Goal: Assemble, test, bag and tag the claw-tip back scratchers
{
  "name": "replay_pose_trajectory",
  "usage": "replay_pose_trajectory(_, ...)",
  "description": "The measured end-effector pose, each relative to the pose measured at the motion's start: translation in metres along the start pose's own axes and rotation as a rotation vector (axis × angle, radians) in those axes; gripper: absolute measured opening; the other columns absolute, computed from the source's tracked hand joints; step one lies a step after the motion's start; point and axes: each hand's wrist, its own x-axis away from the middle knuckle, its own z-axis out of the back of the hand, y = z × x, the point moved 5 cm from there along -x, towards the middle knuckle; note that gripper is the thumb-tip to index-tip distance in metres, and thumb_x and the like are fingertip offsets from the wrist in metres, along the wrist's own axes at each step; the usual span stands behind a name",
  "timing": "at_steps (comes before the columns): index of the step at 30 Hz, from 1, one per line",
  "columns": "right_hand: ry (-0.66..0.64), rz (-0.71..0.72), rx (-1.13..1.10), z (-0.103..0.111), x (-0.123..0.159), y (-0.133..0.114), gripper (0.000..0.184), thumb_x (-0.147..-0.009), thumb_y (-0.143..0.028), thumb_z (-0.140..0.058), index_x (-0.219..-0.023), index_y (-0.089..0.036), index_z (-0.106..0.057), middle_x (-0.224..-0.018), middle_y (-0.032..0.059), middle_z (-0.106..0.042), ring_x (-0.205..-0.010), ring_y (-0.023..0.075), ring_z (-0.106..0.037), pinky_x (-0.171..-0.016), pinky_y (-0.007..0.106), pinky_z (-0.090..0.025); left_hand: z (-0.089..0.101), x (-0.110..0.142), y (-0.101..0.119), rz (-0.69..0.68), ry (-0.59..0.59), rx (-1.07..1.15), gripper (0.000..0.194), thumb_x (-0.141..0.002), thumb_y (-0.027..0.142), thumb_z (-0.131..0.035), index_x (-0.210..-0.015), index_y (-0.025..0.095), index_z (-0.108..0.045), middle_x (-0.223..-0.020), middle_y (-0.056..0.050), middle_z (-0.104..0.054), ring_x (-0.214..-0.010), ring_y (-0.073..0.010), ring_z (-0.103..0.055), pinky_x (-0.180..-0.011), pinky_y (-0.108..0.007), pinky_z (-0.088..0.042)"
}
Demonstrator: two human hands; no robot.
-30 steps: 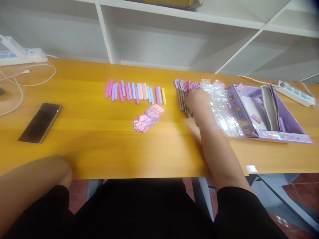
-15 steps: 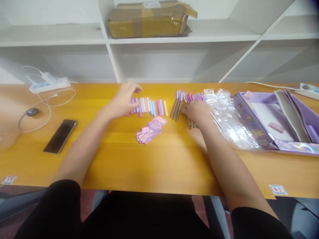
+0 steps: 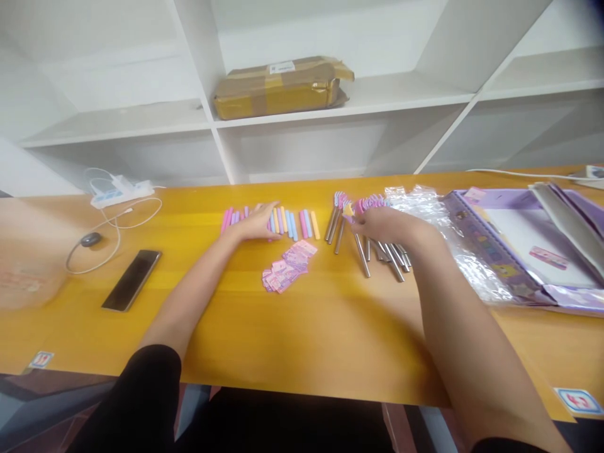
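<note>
A row of pastel sticks (image 3: 304,224) in pink, purple, blue and yellow lies on the wooden table. My left hand (image 3: 258,223) is over the middle of this row, thumb and fingers apart, hiding some sticks. Farther right are several shiny metal rods (image 3: 394,261) with striped pastel ends (image 3: 372,202). Above them my right hand (image 3: 380,224) has its fingers closed around one such rod (image 3: 362,255), near its pastel end; the fingers partly cover the grip. Between and below the hands lies a fanned pile of small pink printed cards (image 3: 289,267).
Clear plastic bags (image 3: 465,251) and an open purple box (image 3: 500,267) are at the right. A phone (image 3: 132,280), a cable and a white power strip (image 3: 123,194) sit at the left. White shelves behind hold a taped brown parcel (image 3: 278,88).
My view has tilted up. My left hand has moved right along the pastel sticks, uncovering those at the left end. My right hand has shifted among the metal rods, baring more of them.
</note>
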Motion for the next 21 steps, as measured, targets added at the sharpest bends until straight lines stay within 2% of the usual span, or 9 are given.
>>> replay_pose_trajectory(5,-0.05,0.021,-0.03,0.014,0.012,0.015,0.04,-0.099,-0.048,-0.053,-0.068,-0.022,-0.054,-0.075,0.0069,-0.066,-0.071,0.0234,-0.061,-0.07,0.037,-0.046,-0.008,-0.009,-0.007,-0.044,0.057,0.033,0.112,-0.074,0.062,-0.085,-0.165,0.019,-0.038,-0.166,-0.02,-0.047,-0.157,-0.0427,-0.034,-0.127,-0.052,-0.033)
replay_pose_trajectory(9,0.074,-0.024,-0.08,0.037,0.026,0.03,0.035,-0.097,-0.041,-0.051,-0.068,-0.022,-0.05,-0.07,0.0056,-0.061,-0.068,0.0209,-0.055,-0.066,0.035,-0.042,-0.009,-0.015,-0.016,-0.039,0.13,-0.01,0.119,-0.068,0.065,-0.091,-0.164,0.016,-0.04,-0.158,-0.023,-0.052,-0.151,-0.0446,-0.04,-0.124,-0.052,-0.036)
replay_pose_trajectory(14,0.28,-0.201,-0.31,0.07,0.062,0.047,0.025,-0.096,-0.03,-0.047,-0.077,-0.019,-0.058,-0.083,0.0076,-0.069,-0.075,0.0209,-0.059,-0.07,0.034,-0.043,0.0,-0.012,-0.017,-0.091,0.207,-0.012,0.131,-0.064,0.06,-0.095,-0.169,0.015,-0.03,-0.159,-0.023,-0.052,-0.153,-0.0449,-0.038,-0.127,-0.058,-0.03)
replay_pose_trajectory(16,0.355,-0.261,-0.395,0.079,0.076,0.052,0.025,-0.097,-0.028,-0.047,-0.078,-0.019,-0.06,-0.079,0.0064,-0.067,-0.072,0.0195,-0.057,-0.07,0.033,-0.042,0.006,-0.009,-0.015,-0.107,0.227,0.099,0.134,-0.062,0.057,-0.097,-0.17,0.018,-0.027,-0.16,-0.021,-0.052,-0.148,-0.0418,-0.046,-0.126,-0.056,-0.035)
replay_pose_trajectory(18,0.437,-0.278,-0.444,0.085,0.084,0.055,0.025,-0.097,-0.026,-0.047,-0.077,-0.019,-0.06,-0.072,0.0043,-0.062,-0.067,0.0177,-0.053,-0.069,0.033,-0.04,0.009,-0.007,-0.012,-0.09,0.24,0.296,0.137,-0.06,0.053,-0.099,-0.171,0.022,-0.024,-0.161,-0.02,-0.052,-0.135,-0.0363,-0.058,-0.117,-0.052,-0.046)
replay_pose_trajectory(21,0.562,-0.216,-0.577,0.086,0.083,0.054,0.028,-0.098,-0.024,-0.047,-0.073,-0.019,-0.058,-0.063,0.0016,-0.055,-0.06,0.0145,-0.048,-0.063,0.032,-0.036,0.009,-0.006,-0.004,-0.044,0.254,0.724,0.124,-0.067,0.046,-0.092,-0.17,0.025,-0.027,-0.163,-0.02,-0.049,-0.121,-0.0292,-0.066,-0.101,-0.045,-0.056)
